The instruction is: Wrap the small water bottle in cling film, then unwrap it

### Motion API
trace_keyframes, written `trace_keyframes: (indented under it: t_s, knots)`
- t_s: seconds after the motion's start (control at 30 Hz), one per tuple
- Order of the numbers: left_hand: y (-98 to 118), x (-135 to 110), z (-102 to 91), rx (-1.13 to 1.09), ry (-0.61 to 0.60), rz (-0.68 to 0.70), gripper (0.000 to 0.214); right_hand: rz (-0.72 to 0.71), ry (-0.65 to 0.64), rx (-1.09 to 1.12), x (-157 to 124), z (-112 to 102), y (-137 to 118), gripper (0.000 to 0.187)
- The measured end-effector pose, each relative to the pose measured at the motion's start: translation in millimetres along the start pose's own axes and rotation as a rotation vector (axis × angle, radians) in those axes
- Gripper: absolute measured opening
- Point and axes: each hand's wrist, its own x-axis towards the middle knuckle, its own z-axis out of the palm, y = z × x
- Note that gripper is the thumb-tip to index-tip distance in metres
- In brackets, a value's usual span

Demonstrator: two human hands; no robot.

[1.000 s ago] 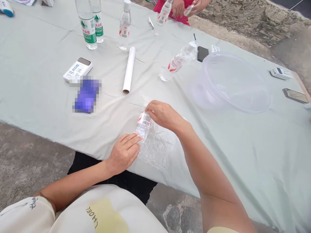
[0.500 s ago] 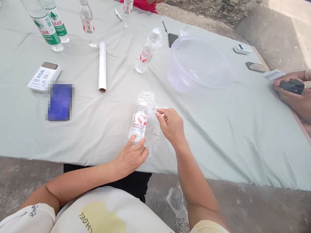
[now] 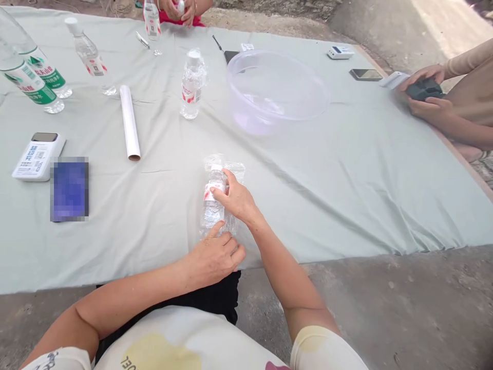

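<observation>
A small clear water bottle (image 3: 214, 209) with a white cap and red-and-white label lies on the cloth, with clear plastic film (image 3: 235, 172) around and beneath it. My right hand (image 3: 238, 198) is closed round its upper part, thumb on the label and fingers near the cap. My left hand (image 3: 215, 255) is at the bottle's base, one digit laid against the base and film. Its other fingers are curled, and what they hold, if anything, is hidden. Beyond stands another small bottle (image 3: 190, 87) in crinkled film.
A translucent lilac basin (image 3: 246, 110) stands at the far centre. To the left are a white roll (image 3: 130, 123), a white power bank (image 3: 38, 156), a blurred blue item (image 3: 69, 189) and several bottles. Another person's hands (image 3: 431, 95) hold a dark device at right; someone else's hands (image 3: 181, 10) show at the back.
My right hand has moved left from beside the bottle and taken hold of it. The bottle is turned a little and more upright in view. The view has shifted right.
</observation>
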Motion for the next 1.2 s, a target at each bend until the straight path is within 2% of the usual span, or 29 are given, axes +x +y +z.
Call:
trace_keyframes:
  t_s: [0.07,0.13,0.2,0.27,0.33,0.37,0.47,0.53,0.6,0.67,0.73,0.8,0.83,0.97,1.03,1.1,1.2]
  knots:
    - [0.5,1.6,-6.0,-0.223,0.041,0.103,0.02,0.033,0.034,-0.001,-6.4,-3.4,8.7,0.072]
    - [-3.5,0.7,-12.8,-0.438,0.154,0.058,0.018,0.06,0.067,0.001,-12.3,-3.8,15.0,0.073]
    - [-14.4,-1.7,-17.4,-0.493,0.329,-0.203,0.02,0.055,0.121,-0.003,-16.7,-2.5,19.4,0.072]
    - [-30.4,-4.2,-17.3,-0.385,0.445,-0.536,0.02,0.018,0.193,-0.016,-19.3,-1.4,23.2,0.07]
    - [-45.8,-5.7,-12.3,-0.265,0.394,-0.747,0.025,-0.014,0.228,0.002,-20.9,-1.8,28.1,0.066]
    - [-51.0,-5.9,-8.5,-0.229,0.324,-0.793,0.032,-0.019,0.22,0.029,-21.8,-2.9,31.4,0.065]
    - [-51.2,-2.2,4.5,-0.214,0.137,-0.778,0.052,0.01,0.197,0.108,-27.7,-11.1,45.0,0.068]
    - [-40.1,4.9,12.5,-0.221,0.092,-0.751,0.06,0.054,0.207,0.105,-34.3,-20.9,55.4,0.077]
    - [-25.4,15.4,19.3,-0.221,0.089,-0.739,0.071,0.079,0.271,0.062,-40.6,-32.5,63.8,0.078]
    - [-11.2,27.1,24.8,-0.204,0.102,-0.73,0.08,0.01,0.389,0.036,-42.8,-42.7,69.0,0.066]
    - [0.9,37.4,29.3,-0.173,0.116,-0.702,0.086,-0.15,0.47,0.054,-37.7,-48.8,72.0,0.049]
    - [10.6,44.1,33.6,-0.137,0.119,-0.658,0.089,-0.285,0.434,0.081,-25.2,-50.7,76.2,0.044]
    - [14.4,45.8,35.9,-0.122,0.118,-0.633,0.09,-0.297,0.386,0.084,-17.3,-50.5,79.6,0.046]
    - [19.6,42.5,48.6,-0.131,0.127,-0.536,0.095,-0.162,0.191,0.151,4.8,-47.1,99.4,0.063]
    - [14.7,36.0,54.6,-0.23,0.137,-0.468,0.09,-0.139,0.181,0.24,2.8,-43.9,109.4,0.06]
    - [5.5,27.4,55.7,-0.412,0.156,-0.417,0.081,-0.13,0.245,0.354,-6.1,-39.1,118.6,0.052]
    - [-11.9,14.1,41.8,-0.88,0.193,-0.428,0.071,-0.089,0.332,0.68,-21.9,-29.7,129.8,0.043]
